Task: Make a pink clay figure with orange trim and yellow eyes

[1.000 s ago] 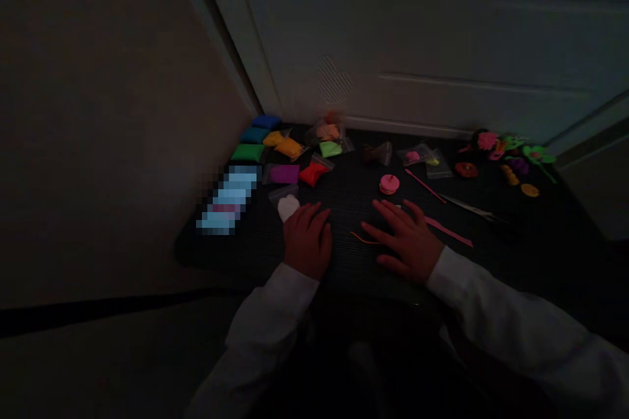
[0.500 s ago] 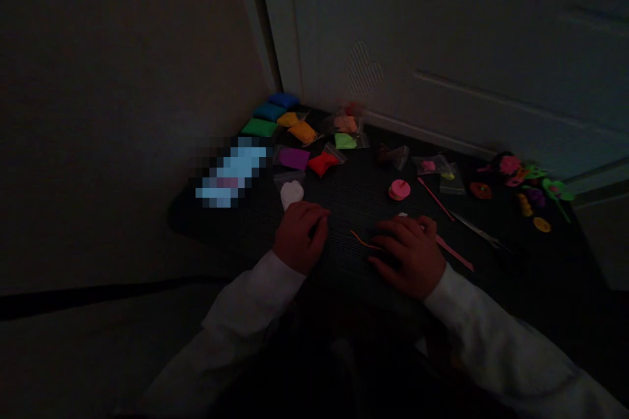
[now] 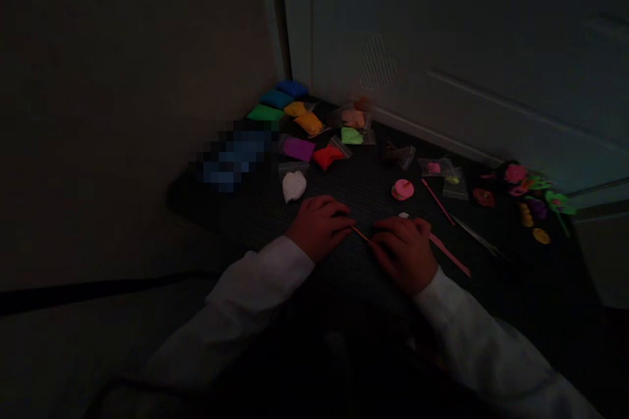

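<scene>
Head view: my two hands met over the dark table [image 3: 236, 209], in dim light, with a thin orange strand [image 3: 361, 234] between them.
Orange strand: it lay in the gap between my fingertips, running nearly straight and slanting down towards the right; I could not tell whether it touched the table.
Left grip: my left grip [image 3: 322, 228] was narrow, its fingertips closed on the strand's upper end.
Right grip: my right grip [image 3: 403, 254] was likewise narrow, thumb and forefinger at the lower end, the other fingers curled.
Handling: so slight a strand, in my judgement, called for light, even pressure from both sides; a hard pinch might have flattened it, and a sharp pull might have snapped it.
Beside the right grip: a pink strip [image 3: 449, 255] extended from behind my fingers, and a small white piece [image 3: 403, 215] lay just beyond them.
Beyond the hands: the pink round stack [image 3: 402, 190] stood near the pink stick [image 3: 438, 201]; the bagged white lump [image 3: 294, 186] lay beyond my left grip.
</scene>
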Available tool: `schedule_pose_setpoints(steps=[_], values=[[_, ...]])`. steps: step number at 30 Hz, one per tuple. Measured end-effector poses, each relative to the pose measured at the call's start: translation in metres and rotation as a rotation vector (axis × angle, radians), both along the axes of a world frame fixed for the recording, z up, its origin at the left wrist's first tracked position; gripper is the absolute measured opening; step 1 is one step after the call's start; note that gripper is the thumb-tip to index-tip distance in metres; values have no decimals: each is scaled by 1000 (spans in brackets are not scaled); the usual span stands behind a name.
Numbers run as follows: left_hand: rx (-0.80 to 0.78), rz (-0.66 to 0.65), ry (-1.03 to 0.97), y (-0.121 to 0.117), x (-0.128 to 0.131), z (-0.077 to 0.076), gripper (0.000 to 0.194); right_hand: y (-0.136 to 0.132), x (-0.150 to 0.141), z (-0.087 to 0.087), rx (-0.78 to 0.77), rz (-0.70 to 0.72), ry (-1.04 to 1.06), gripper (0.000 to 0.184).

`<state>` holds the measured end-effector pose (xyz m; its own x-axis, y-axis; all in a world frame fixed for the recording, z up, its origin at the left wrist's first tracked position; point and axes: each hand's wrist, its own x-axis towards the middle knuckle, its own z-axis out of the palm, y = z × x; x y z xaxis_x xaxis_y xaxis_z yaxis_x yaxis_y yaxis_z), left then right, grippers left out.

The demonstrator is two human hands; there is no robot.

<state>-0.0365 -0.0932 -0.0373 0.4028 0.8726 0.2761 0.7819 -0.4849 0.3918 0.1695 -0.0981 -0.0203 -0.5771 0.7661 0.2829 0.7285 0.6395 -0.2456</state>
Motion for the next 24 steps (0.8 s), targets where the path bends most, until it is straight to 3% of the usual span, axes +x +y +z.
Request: schedule_pose_setpoints(steps=[24], values=[[77,39,-130,4,1,1,18,-6,2,4,-73,-58,-40,16]])
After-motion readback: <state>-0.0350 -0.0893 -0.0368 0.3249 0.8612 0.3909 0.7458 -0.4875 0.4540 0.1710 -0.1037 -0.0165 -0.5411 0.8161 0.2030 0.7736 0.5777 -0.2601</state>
